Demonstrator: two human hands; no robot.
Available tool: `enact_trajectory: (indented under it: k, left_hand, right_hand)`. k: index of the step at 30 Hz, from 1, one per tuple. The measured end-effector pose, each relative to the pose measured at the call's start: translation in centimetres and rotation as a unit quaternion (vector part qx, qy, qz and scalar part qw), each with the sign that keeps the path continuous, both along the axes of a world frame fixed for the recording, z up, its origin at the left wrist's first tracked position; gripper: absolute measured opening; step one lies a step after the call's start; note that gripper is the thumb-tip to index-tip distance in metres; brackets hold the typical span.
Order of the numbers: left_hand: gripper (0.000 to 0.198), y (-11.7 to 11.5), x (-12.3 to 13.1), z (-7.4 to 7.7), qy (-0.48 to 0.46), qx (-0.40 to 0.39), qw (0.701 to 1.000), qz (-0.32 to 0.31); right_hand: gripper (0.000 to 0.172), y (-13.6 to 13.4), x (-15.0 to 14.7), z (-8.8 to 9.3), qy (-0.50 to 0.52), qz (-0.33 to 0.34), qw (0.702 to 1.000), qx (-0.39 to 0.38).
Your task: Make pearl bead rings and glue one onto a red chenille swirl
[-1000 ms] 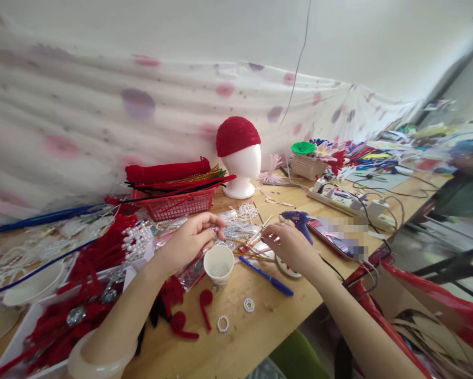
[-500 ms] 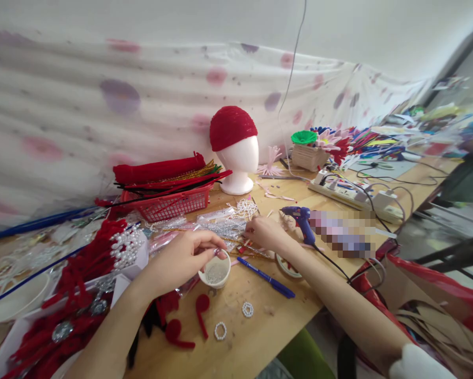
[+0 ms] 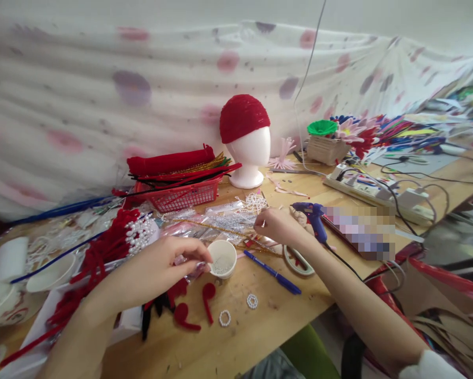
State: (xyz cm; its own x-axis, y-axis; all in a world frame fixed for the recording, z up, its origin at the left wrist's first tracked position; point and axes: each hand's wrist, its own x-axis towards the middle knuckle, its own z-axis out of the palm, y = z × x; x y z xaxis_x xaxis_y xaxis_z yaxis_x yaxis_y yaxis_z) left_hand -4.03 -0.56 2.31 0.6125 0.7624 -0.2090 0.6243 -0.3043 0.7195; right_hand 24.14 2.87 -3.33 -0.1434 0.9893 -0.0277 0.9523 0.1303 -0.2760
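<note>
My left hand [image 3: 181, 257] is curled at the left rim of a small white cup [image 3: 229, 271]. Thumb and forefinger come together there; whether they grip the cup wall or something tiny, I cannot tell. Small clear or silvery bits lie inside the cup. My right hand [image 3: 273, 223] has its fingers bent together above the clear plastic packets [image 3: 228, 223], near a pile of white bead strings [image 3: 255, 201]. What its fingertips hold, if anything, is hidden. In front of the cup lie two pearl rings, the nearer ring [image 3: 224, 318] and the farther ring [image 3: 252, 301], beside red curled pieces [image 3: 208, 292].
A blue pen [image 3: 273, 272] lies right of the cup, near scissors [image 3: 298, 261] and a blue glue gun [image 3: 315, 216]. Behind stand a red basket [image 3: 189, 196] of stems and a white mannequin head [image 3: 252, 150] in a red cap. A power strip [image 3: 378, 197] crosses the right side.
My left hand has shifted from over the cup's mouth to its left rim. My right hand stays by the bead strings. The view has turned slightly, and the cup looks unmoved.
</note>
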Motion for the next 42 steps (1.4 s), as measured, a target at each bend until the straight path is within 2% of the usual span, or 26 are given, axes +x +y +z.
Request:
enact_trajectory:
  k: [4, 6, 8, 10, 12, 14, 16, 19, 25, 28, 31, 39, 41, 42]
  left_hand:
    - [0.021, -0.6, -1.7, -1.0, 0.043, 0.037, 0.997, -0.054]
    - [0.021, -1.0, -2.1, -1.7, 0.033, 0.065, 0.995, -0.069]
    - [0.021, -1.8, -1.8, -2.2, 0.006, 0.113, 0.993, -0.031]
    - [0.018, -3.2, -0.8, -2.7, -0.036, 0.203, 0.978, 0.045]
    - [0.014, -5.1, 0.9, -3.2, -0.102, 0.32, 0.938, 0.09]
    - [0.016, -6.9, 2.8, -3.7, -0.148, 0.409, 0.895, 0.095]
    - [0.023, -8.3, 4.4, -4.4, -0.168, 0.471, 0.862, 0.08]
    - [0.026, -9.4, 5.2, -6.0, -0.166, 0.483, 0.855, 0.089]
    - [0.028, -11.0, 3.4, -8.6, -0.15, 0.452, 0.874, 0.093]
    - [0.027, -11.5, 3.1, -9.2, -0.154, 0.442, 0.877, 0.108]
    - [0.022, -11.7, 3.3, -9.4, -0.173, 0.449, 0.868, 0.122]
    - [0.023, -11.9, 3.5, -9.6, -0.202, 0.433, 0.866, 0.15]
    - [0.025, -12.1, 3.3, -9.8, -0.212, 0.419, 0.868, 0.161]
    - [0.026, -12.2, 3.0, -10.0, -0.216, 0.409, 0.871, 0.165]
  right_hand:
    - [0.021, -2.3, 1.3, 0.9, 0.107, 0.008, 0.994, 0.028]
    - [0.024, -3.7, 1.5, 0.8, 0.242, -0.003, 0.97, 0.033]
    - [0.029, -5.2, 1.2, 0.4, 0.413, -0.01, 0.911, -0.002]
    - [0.031, -6.9, 0.3, -0.1, 0.536, -0.02, 0.843, -0.051]
    - [0.029, -8.6, -1.2, -0.4, 0.614, -0.035, 0.785, -0.069]
    - [0.025, -10.2, -2.9, -0.7, 0.671, -0.011, 0.737, -0.081]
    - [0.019, -11.5, -4.6, -1.1, 0.709, 0.016, 0.7, -0.089]
    - [0.013, -12.8, -6.4, -1.9, 0.739, 0.022, 0.666, -0.1]
    - [0.018, -14.0, -7.9, -4.0, 0.751, -0.008, 0.647, -0.13]
    - [0.018, -14.3, -8.2, -4.4, 0.753, -0.018, 0.641, -0.146]
    - [0.019, -14.4, -8.2, -4.5, 0.748, -0.032, 0.644, -0.158]
    - [0.022, -14.7, -8.8, -5.2, 0.719, -0.027, 0.678, -0.148]
    - [0.022, -14.7, -8.6, -5.2, 0.7, -0.003, 0.701, -0.135]
    - [0.022, -14.7, -8.2, -5.1, 0.678, 0.018, 0.726, -0.118]
